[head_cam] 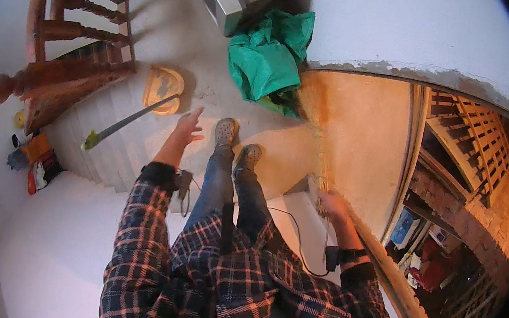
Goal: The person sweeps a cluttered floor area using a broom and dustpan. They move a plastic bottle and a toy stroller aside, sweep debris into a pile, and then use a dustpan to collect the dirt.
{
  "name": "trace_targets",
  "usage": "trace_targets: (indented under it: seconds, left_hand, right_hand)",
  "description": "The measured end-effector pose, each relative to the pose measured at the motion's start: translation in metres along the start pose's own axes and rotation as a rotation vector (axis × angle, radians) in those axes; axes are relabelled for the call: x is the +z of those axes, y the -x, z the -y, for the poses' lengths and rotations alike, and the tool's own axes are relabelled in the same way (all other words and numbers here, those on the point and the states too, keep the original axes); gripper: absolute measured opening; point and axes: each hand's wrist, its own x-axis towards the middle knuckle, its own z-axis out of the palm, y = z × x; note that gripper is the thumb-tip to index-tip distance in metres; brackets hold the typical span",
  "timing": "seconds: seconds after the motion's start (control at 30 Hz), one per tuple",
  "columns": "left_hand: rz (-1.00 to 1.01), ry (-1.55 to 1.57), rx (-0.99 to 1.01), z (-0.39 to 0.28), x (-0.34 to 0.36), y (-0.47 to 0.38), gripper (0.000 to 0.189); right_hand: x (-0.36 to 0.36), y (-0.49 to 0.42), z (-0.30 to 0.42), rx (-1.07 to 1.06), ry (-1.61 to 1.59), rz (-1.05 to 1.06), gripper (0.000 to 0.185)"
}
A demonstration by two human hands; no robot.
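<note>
My left hand (pixel 188 127) is held out with its fingers apart and nothing in them. Just beyond it, a yellow long-handled dustpan (pixel 150 85) rests on the floor. Its dark handle (pixel 132 115) slants away to the left and ends in a green tip. On the right, my right hand (pixel 334 205) is closed around the bound shaft of what looks like a straw broom (pixel 320 146). The broom's brown bristles spread near a crumpled green sack (pixel 267 62) and are partly blurred.
A wooden banister (pixel 74 63) flanks descending stairs (pixel 91 113) at left. Behind the sack stands a metal-edged box (pixel 228 8). A white wall (pixel 420 31) closes off the top right. Beyond a doorway edge, a wooden slatted structure (pixel 473 144) and stored items appear. Cables hang from both wrists.
</note>
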Motion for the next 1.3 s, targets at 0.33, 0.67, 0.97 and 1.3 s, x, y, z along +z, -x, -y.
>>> trace_targets:
  seconds: [0.33, 0.67, 0.97, 1.3]
  left_hand:
    - [-0.194, 0.124, 0.021, -0.068, 0.162, -0.107, 0.116]
    - [-0.494, 0.227, 0.541, -0.038, 0.114, -0.181, 0.039]
    - [-0.237, 0.040, 0.435, -0.006, 0.029, -0.097, 0.036]
    - [0.270, 0.617, 0.257, -0.047, 0.026, -0.072, 0.083]
  right_hand:
    - [0.011, 0.072, -0.087, -0.008, 0.459, 0.092, 0.031]
    - [0.006, 0.095, -0.173, 0.254, 0.152, -0.024, 0.046]
    - [0.062, -0.034, -0.130, -0.154, 0.443, -0.417, 0.036]
    - [0.053, 0.041, -0.067, -0.170, 0.590, 0.257, 0.045]
